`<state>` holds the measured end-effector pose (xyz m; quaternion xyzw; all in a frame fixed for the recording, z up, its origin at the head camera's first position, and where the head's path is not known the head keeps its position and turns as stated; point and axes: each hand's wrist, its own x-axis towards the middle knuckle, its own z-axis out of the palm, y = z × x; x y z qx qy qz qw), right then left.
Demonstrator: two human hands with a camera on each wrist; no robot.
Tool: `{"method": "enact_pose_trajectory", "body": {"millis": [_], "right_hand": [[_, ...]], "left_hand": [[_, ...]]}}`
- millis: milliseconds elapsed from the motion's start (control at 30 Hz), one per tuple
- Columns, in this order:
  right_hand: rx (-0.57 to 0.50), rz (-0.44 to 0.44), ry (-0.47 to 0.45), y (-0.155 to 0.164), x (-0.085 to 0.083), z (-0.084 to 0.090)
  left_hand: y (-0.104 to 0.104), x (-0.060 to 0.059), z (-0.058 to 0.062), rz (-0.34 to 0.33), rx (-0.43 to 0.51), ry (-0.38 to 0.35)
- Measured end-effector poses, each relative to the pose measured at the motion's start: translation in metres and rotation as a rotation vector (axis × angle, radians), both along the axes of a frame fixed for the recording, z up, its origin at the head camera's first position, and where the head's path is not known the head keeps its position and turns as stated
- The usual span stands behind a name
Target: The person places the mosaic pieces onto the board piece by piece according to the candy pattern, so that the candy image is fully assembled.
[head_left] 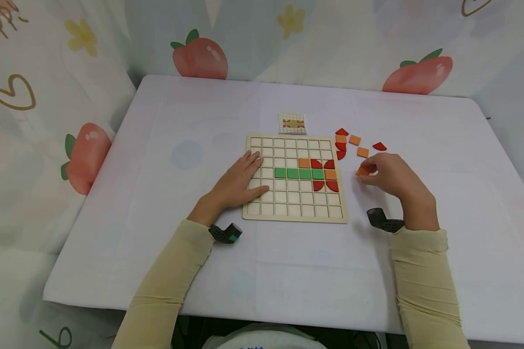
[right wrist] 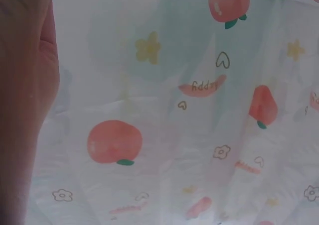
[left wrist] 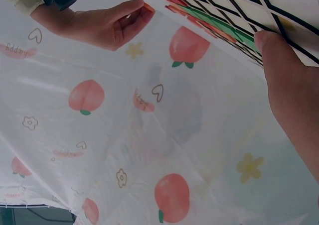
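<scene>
Left hand [head_left: 240, 182] lies flat and spread on the wooden grid board [head_left: 295, 213], steadying it, while the right hand [head_left: 386, 172] pinches an orange tile [head_left: 361, 170] on the table [head_left: 201, 121] just beside it.

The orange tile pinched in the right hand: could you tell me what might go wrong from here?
The right hand pinches the orange tile only at its fingertips, so it could slip. The loose pieces lie close beside that hand and might get knocked. The left hand rests flat on the grid board; if it lifts, the board could shift, unseating the green row.
</scene>
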<state>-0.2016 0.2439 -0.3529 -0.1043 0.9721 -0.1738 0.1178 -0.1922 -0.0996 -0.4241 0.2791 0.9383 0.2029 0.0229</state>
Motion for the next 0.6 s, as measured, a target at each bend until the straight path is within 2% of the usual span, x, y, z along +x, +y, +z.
{"method": "enact_pose_trajectory", "body": {"millis": [233, 600], "right_hand": [[0.004, -0.017, -0.017, -0.005, 0.001, 0.001], [-0.013, 0.042, 0.025, -0.020, 0.004, 0.004]], "left_hand": [[0.000, 0.000, 0.000, -0.007, 0.007, -0.003], [0.000, 0.000, 0.000, -0.005, 0.013, 0.005]]}}
